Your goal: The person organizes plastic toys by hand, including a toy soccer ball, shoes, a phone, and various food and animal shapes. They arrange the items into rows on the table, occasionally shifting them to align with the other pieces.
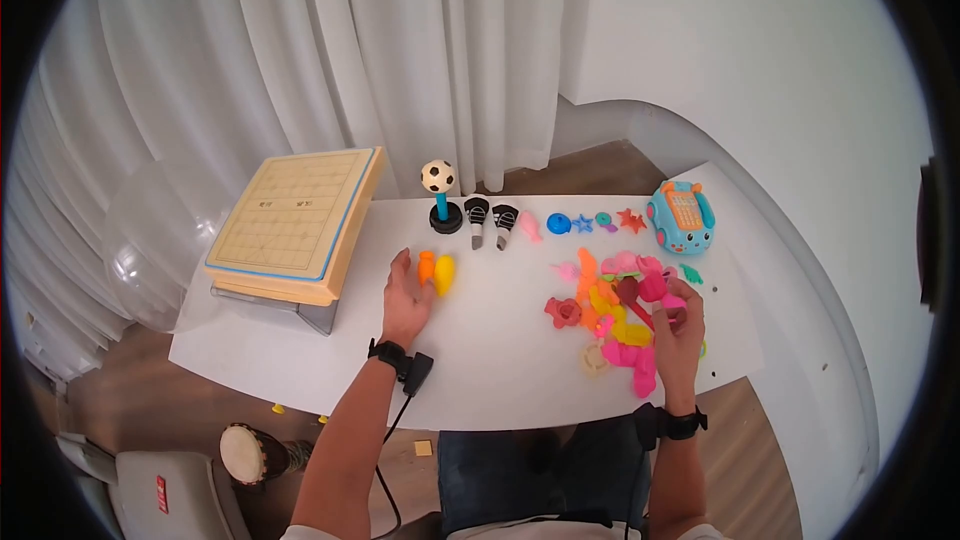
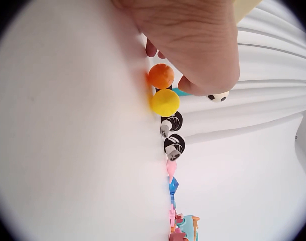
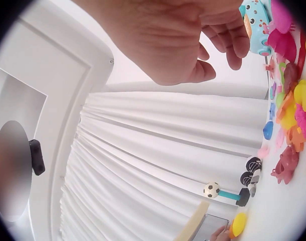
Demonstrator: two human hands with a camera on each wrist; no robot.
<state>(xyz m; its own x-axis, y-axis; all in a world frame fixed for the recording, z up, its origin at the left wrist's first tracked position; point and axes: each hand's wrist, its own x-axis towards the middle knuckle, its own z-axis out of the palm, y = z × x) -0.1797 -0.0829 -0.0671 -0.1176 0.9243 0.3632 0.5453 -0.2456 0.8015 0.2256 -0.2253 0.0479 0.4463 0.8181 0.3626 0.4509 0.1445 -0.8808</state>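
Observation:
In the head view, my left hand point(image 1: 406, 302) rests beside an orange toy point(image 1: 427, 267) and a yellow toy point(image 1: 445, 276) that stand close together. From the left wrist, the rounded ends of the orange toy point(image 2: 161, 76) and the yellow toy point(image 2: 165, 103) show just below the thumb, and the fingers reach past the orange one. My right hand point(image 1: 680, 335) hovers at the right side of a pile of colourful plastic toys point(image 1: 632, 333). Its loosely bent fingers point(image 3: 236, 42) are close to magenta pieces point(image 3: 282, 45), with nothing between thumb and fingers in the right wrist view.
Along the back edge stand a football on a teal post point(image 1: 438, 177), black-and-white baby socks point(image 1: 477, 220), a pink toy point(image 1: 529, 227), a blue piece point(image 1: 558, 224), a red star point(image 1: 631, 221) and a toy telephone point(image 1: 684, 218). A wooden board point(image 1: 295, 215) is at the left.

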